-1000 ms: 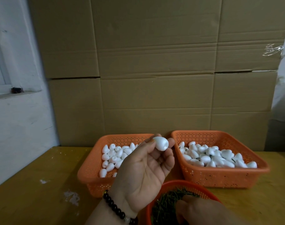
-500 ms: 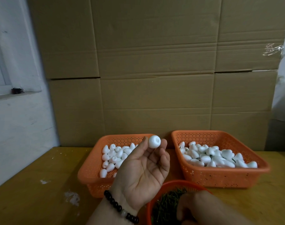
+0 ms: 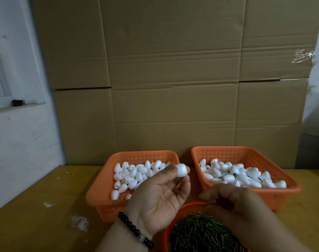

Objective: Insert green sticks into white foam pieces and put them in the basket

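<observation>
Right hand (image 3: 233, 202) has lifted out of the bowl of green sticks (image 3: 200, 233) toward the foam piece (image 3: 181, 170), fingers curled as if pinching a stick (none visible, so its grip can't be confirmed). Left hand (image 3: 160, 199) pinches the piece at thumb and fingertips, palm up between the left basket (image 3: 98, 199) and right basket (image 3: 246, 151) above the surface (image 3: 37, 224), likely presenting one end for insertion.
</observation>
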